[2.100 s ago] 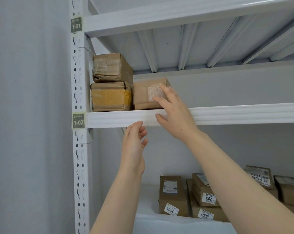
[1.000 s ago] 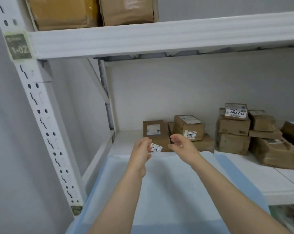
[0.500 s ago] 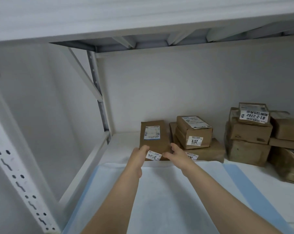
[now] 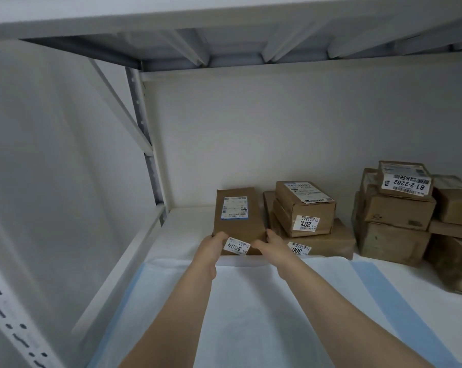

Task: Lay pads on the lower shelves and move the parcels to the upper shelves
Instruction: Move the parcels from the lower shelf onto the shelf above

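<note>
Parcel (image 4: 239,221) gripped at near corners by left hand (image 4: 216,244) and right hand (image 4: 271,244), fingers curled around edges, presumably for lift to upper shelf; pad (image 4: 251,301) laid nearer.

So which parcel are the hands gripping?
The leftmost parcel, stickered 3004: the left hand and right hand grip its near corners. The rest lie to its right.
</note>
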